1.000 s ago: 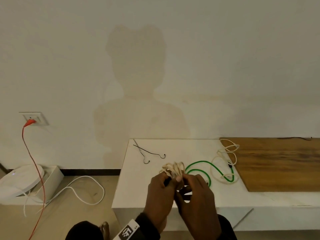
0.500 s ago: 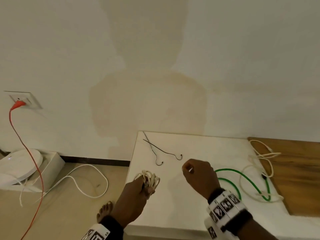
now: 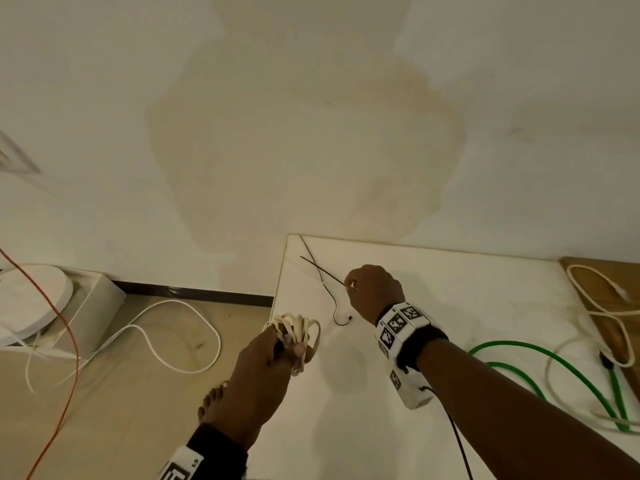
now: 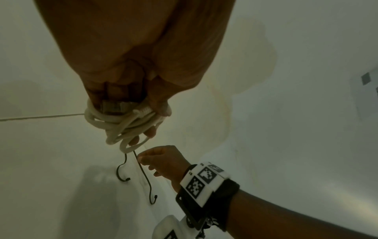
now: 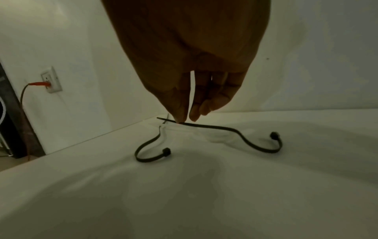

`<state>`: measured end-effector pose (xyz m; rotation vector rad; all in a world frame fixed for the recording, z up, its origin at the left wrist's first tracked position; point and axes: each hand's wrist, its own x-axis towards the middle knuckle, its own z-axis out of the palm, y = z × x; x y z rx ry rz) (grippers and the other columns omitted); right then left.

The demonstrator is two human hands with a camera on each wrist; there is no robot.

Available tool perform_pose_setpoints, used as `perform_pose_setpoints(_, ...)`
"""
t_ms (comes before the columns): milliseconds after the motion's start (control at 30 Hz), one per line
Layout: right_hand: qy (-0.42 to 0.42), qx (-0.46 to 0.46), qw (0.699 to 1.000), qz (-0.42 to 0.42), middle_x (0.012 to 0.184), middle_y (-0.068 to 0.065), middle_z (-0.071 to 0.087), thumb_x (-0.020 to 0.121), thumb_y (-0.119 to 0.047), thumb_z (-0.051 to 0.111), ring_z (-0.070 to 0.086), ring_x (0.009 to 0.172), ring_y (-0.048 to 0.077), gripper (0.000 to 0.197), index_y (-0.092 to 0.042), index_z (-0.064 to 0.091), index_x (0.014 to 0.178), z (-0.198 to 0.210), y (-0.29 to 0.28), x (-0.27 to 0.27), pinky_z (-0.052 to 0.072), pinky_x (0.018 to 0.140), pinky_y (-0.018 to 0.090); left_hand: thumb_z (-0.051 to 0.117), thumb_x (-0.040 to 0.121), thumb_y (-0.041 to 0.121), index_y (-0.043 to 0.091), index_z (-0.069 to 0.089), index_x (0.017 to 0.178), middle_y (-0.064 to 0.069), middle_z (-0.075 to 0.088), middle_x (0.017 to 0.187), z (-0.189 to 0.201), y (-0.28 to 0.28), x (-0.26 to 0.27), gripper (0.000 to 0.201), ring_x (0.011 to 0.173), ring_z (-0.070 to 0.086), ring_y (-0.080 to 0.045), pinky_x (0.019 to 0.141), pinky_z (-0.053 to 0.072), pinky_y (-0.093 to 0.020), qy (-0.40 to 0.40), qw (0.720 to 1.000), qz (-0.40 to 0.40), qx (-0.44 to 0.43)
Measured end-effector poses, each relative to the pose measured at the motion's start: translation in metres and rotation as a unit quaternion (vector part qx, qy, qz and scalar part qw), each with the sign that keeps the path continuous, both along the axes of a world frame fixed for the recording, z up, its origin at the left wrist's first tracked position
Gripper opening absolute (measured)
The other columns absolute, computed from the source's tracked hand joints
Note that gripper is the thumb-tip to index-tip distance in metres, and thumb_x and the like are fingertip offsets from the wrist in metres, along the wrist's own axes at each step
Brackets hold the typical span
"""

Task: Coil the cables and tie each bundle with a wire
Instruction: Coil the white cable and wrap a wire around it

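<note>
The left hand (image 3: 273, 355) is nearest, held at the tabletop's (image 3: 450, 306) near-left corner with its fingers curled round the cream coil (image 3: 298, 329). It likely clamps the crossing point so the loops cannot spring apart while the other hand is away; the loops fan out above the knuckles.

Farther in, the right hand (image 3: 372, 289) reaches across to the two black ties (image 3: 330, 296) lying crossed near the back-left corner. In the right wrist view its thumb and forefinger pinch the thin tail of one tie (image 5: 225, 129), whose head end rests on the tabletop; the other tie (image 5: 149, 150) lies loose beside it. Taking it by the tail probably leaves that end ready to thread round the coil.

To the right, a green cable (image 3: 540, 362) and another cream cable (image 3: 606, 306) sprawl uncoiled, the latter partly over a wooden board (image 3: 623, 271), evidently waiting their turn.
</note>
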<state>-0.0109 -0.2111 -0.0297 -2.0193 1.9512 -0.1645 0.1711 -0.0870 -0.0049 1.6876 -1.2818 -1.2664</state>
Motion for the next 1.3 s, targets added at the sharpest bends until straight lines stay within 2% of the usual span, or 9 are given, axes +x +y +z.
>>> perform_pose_setpoints(133,-0.001,-0.008,1.0,0.012,0.112,0.002,0.058,0.091,-0.02,0.052,0.054,0.108,0.022,0.02,-0.024,0.065,0.107,-0.011,-0.008,0.014,0.044,0.081,0.033,0.049,0.095,0.008,0.012,0.061,0.083,-0.002,0.071,0.081,-0.003,0.0,0.002,0.018,0.083,0.064,-0.021,0.077,0.05,-0.032,0.005,1.0,0.027,0.002)
perform_pose_setpoints(300,-0.024,-0.05,0.998,0.015,0.111,0.004,0.051,0.085,-0.003,0.051,0.054,0.1,0.023,0.028,-0.018,0.06,0.106,-0.015,-0.009,0.016,0.034,0.066,0.029,0.049,0.095,0.007,0.004,0.059,0.09,-0.006,0.07,0.085,-0.003,0.001,0.005,0.012,0.083,0.065,-0.021,0.067,0.045,-0.022,0.02,0.999,0.044,-0.002)
perform_pose_setpoints(467,-0.019,-0.051,0.997,0.058,0.112,0.002,0.054,0.092,-0.023,0.052,0.053,0.106,0.021,0.019,-0.019,0.061,0.108,-0.018,-0.011,0.031,0.04,0.074,0.032,0.051,0.095,0.014,0.012,0.061,0.088,0.003,0.071,0.082,-0.005,0.006,0.004,0.012,0.081,0.065,-0.012,0.074,0.048,-0.027,-0.028,0.999,0.018,0.009)
perform_pose_setpoints(667,0.005,-0.041,0.998,0.055,0.107,0.006,0.055,0.093,-0.024,0.053,0.054,0.103,0.025,0.017,-0.013,0.063,0.1,-0.023,-0.02,0.041,0.045,0.076,0.035,0.049,0.096,0.012,0.004,0.055,0.095,-0.006,0.066,0.088,0.0,0.006,-0.002,0.01,0.085,0.061,-0.024,0.068,0.045,-0.023,-0.06,0.998,0.011,-0.018)
perform_pose_setpoints(867,-0.172,-0.05,0.984,-0.005,0.084,-0.001,0.07,0.087,-0.015,0.055,0.063,0.078,0.014,0.009,-0.019,0.062,0.082,-0.005,-0.014,0.024,0.048,0.069,0.026,0.046,0.095,-0.001,-0.006,0.053,0.094,-0.009,0.063,0.086,0.006,0.002,0.001,0.009,0.076,0.055,-0.015,0.06,0.043,-0.003,-0.02,0.998,0.046,-0.047)
perform_pose_setpoints(967,-0.326,-0.022,0.943,-0.059,0.07,0.0,0.07,0.09,-0.012,0.054,0.064,0.061,0.007,0.01,-0.014,0.058,0.082,0.025,0.009,-0.002,0.046,0.063,0.013,0.047,0.094,-0.002,-0.002,0.057,0.09,-0.003,0.065,0.081,0.011,0.004,-0.001,0.011,0.072,0.056,-0.012,0.062,0.043,-0.005,-0.002,0.997,0.04,-0.06)
perform_pose_setpoints(1100,-0.537,0.047,0.834,-0.116,0.068,0.008,0.059,0.096,-0.006,0.047,0.045,0.053,0.016,0.009,-0.005,0.055,0.09,0.075,0.081,-0.053,0.035,0.049,0.024,0.053,0.093,0.006,0.004,0.063,0.09,-0.004,0.07,0.083,0.026,0.016,-0.021,0.01,0.082,0.063,-0.018,0.067,0.048,-0.016,0.035,0.998,-0.005,-0.043)
perform_pose_setpoints(1233,-0.631,0.09,0.747,-0.19,0.071,0.01,0.056,0.092,-0.006,0.047,0.031,0.049,0.009,0.011,-0.004,0.057,0.097,0.1,0.163,-0.094,0.02,0.04,0.019,0.055,0.093,0.008,0.014,0.067,0.09,-0.001,0.073,0.086,0.051,0.032,-0.048,0.014,0.082,0.067,-0.014,0.078,0.049,-0.027,0.125,0.991,-0.033,-0.032)
perform_pose_setpoints(1300,-0.64,0.082,0.731,-0.223,0.07,0.01,0.058,0.086,-0.009,0.053,0.032,0.047,0.009,0.011,-0.005,0.059,0.094,0.109,0.201,-0.11,0.02,0.037,0.018,0.055,0.093,0.008,0.016,0.068,0.091,-0.001,0.074,0.086,0.058,0.043,-0.068,0.015,0.083,0.067,-0.014,0.08,0.049,-0.03,0.133,0.989,-0.053,-0.025)
